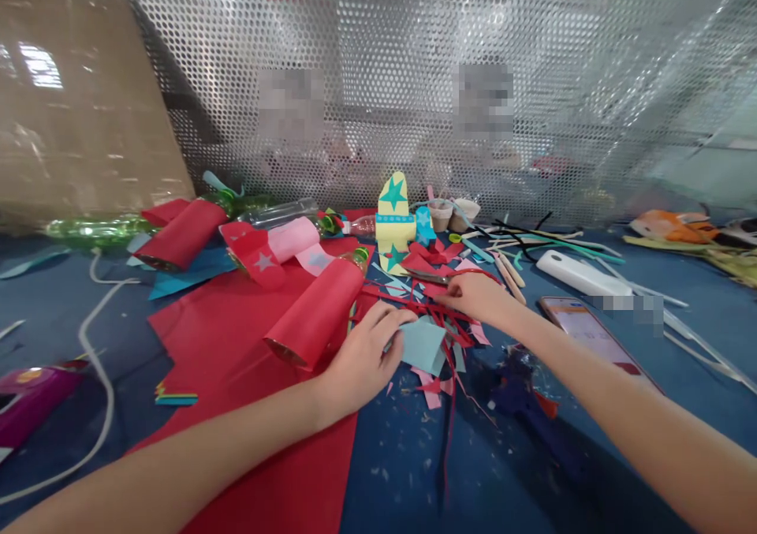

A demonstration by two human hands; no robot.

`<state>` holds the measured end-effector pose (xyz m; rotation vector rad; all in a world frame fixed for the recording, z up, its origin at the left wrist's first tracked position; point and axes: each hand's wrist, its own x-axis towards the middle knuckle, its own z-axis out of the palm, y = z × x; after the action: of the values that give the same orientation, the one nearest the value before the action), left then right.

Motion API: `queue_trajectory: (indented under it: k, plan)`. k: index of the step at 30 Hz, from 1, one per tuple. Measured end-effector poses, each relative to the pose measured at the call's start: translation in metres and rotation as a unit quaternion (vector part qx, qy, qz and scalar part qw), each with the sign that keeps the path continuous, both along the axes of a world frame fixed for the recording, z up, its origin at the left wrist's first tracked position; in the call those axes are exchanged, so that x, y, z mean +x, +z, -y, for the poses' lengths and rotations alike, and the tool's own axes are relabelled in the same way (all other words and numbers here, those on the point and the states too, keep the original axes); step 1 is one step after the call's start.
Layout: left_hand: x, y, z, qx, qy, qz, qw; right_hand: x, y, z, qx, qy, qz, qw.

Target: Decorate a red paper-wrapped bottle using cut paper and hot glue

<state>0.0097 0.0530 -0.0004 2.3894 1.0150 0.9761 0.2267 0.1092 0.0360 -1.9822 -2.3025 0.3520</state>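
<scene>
My left hand (360,356) pinches a piece of light blue paper (421,345) on the blue table, just right of a bottle wrapped in red paper (316,313). My right hand (476,296) reaches forward over a heap of red and blue paper scraps (441,317). Its fingers are curled at the red handle of a pair of scissors (429,276) whose blades point left; I cannot tell how firmly it grips them. A yellow paper rocket with teal stars (394,222) stands behind the scraps.
A big red paper sheet (236,360) covers the near left. More wrapped bottles (183,234), a phone (591,333), a white case (583,275), sticks and pipe cleaners (532,242), a blue glue gun (526,400), a white cable (98,360) and a perforated metal screen (414,61) surround the work.
</scene>
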Motion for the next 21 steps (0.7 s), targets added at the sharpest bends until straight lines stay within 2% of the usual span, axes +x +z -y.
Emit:
queue_trajectory:
  k: [3,6,10,15,18,21]
  plan:
    - [-0.001,0.001,-0.001,-0.064,0.011,0.039,0.997,0.0,-0.002,-0.011,-0.039,-0.009,-0.047,0.998]
    - [-0.001,-0.002,-0.008,-0.146,0.032,0.091,0.985,0.001,0.003,-0.012,-0.028,-0.017,-0.144,0.989]
    - [-0.001,-0.01,-0.017,-0.25,0.033,0.189,0.949,-0.001,0.014,0.003,0.006,-0.029,-0.308,0.951]
    - [-0.001,-0.009,-0.02,-0.292,0.048,0.248,0.922,-0.002,0.017,0.032,-0.013,-0.009,-0.429,0.903]
    - [0.0,-0.003,-0.016,-0.341,0.065,0.302,0.888,0.002,0.014,0.043,-0.027,-0.001,-0.452,0.891]
    - [0.003,0.0,-0.01,-0.406,0.062,0.365,0.836,0.005,0.013,0.051,-0.052,0.006,-0.456,0.888]
